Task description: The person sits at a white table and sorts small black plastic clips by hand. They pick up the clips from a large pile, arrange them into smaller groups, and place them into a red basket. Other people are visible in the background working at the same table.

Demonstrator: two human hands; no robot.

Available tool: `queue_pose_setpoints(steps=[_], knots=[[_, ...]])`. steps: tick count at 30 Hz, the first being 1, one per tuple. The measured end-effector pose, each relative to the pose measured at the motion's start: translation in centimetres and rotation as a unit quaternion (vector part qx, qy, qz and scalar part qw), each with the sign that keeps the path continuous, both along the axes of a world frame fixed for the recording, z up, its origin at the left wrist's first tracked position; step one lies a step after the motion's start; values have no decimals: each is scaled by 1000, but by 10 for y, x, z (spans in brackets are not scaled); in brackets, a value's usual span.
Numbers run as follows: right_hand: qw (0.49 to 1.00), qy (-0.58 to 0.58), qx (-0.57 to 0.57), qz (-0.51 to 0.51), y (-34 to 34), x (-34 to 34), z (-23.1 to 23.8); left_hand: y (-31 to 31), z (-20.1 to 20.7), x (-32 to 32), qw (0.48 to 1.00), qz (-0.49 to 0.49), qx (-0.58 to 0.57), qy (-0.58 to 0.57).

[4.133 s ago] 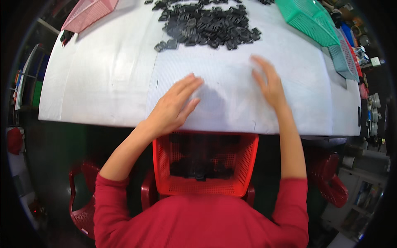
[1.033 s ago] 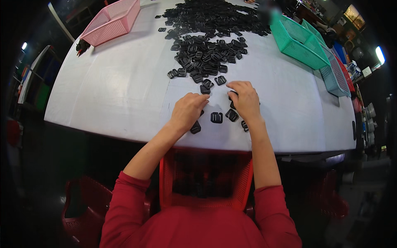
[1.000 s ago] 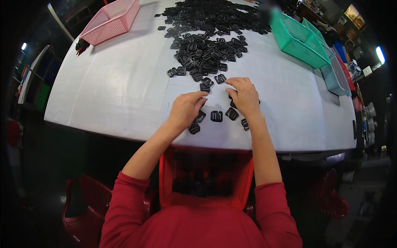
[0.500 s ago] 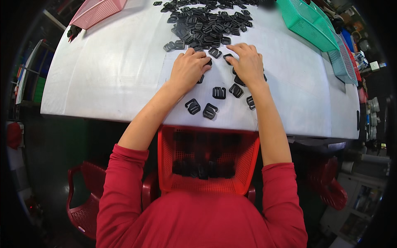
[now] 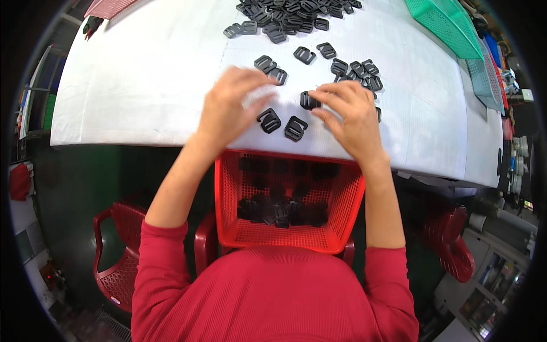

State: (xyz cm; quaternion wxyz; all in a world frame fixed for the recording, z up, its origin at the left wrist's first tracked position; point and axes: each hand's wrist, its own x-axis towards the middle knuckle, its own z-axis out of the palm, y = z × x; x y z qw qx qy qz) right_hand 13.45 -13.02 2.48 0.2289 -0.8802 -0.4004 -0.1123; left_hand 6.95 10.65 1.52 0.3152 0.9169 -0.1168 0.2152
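- The left hand (image 5: 231,105) is laid palm-down on the white worktop (image 5: 142,85), its fingers (image 5: 259,77) spread apart and slightly blurred; nothing is seen clamped in them.
- Two black plastic buckles (image 5: 282,124) are found lying flat just beside the left fingertips, between the two hands and near the worktop's front edge.
- The right hand (image 5: 350,117) is set on the worktop with its fingers (image 5: 327,97) curled loosely; one black buckle (image 5: 308,101) is touched at their tips, though whether it is gripped cannot be told.
- More loose buckles (image 5: 356,69) are scattered just beyond the right fingers, and a larger heap (image 5: 290,14) lies farther out.
- A red basket (image 5: 288,202) holding dark buckles is placed below the worktop edge, under both wrists.
- A green basket (image 5: 444,23) is seen far beyond the right fingers.
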Motion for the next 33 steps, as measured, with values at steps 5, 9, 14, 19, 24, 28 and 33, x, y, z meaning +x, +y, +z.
queue_pose_setpoints(steps=[5, 9, 14, 19, 24, 28, 33], knots=[[997, -64, 25, -30, 0, -26, -16, -38, -6, -30, 990, -100, 101, -23], [985, -69, 25, -159, -9, -29, -26, -40, -5, -20, 997, -67, -18, 25], [986, -86, 60, -131, -5, -25, -21, -44, -3, 19, 999, -8, 15, -45], [977, -161, 12, -141, -7, 10, -33, -62, -6, 78, 995, -37, 50, -78], [978, -175, -10, -110, 1, 0, -31, -77, -18, 109, 975, -104, 177, -80], [982, -160, 41, -94, -3, 2, -37, -72, -9, 109, 949, -77, 303, -34], [985, -154, 12, -71, -3, 12, -35, -71, -2, 117, 964, -77, 253, -12]])
